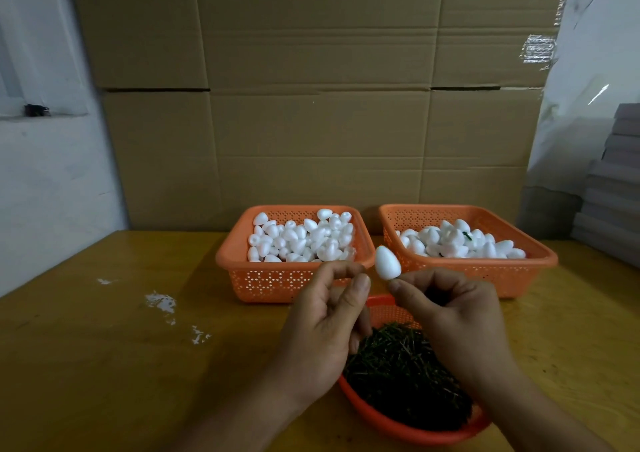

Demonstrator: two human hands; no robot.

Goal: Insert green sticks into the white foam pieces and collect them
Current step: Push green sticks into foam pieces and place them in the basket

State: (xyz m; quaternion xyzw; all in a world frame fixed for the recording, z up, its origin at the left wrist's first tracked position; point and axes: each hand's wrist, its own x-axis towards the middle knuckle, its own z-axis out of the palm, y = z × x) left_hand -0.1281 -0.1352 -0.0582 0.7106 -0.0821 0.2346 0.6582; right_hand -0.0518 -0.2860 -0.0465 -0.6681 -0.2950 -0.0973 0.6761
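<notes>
Both hands (391, 316) and forearms are bare, with no sleeves.

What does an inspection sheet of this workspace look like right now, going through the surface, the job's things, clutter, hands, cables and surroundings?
Surface: wooden table, yellowish, bare at left.
Job's things: left orange basket full of white foam pieces; right orange basket holds foam pieces, one green stick end showing; near orange basket heaped with green sticks.
Clutter: white crumbs scattered on the table at left.
Hands: right hand pinches a foam piece from below; left hand curled beside it, contents unclear.
Cables: nothing seen.
Surroundings: cardboard boxes stacked behind; grey stack at right.
</notes>
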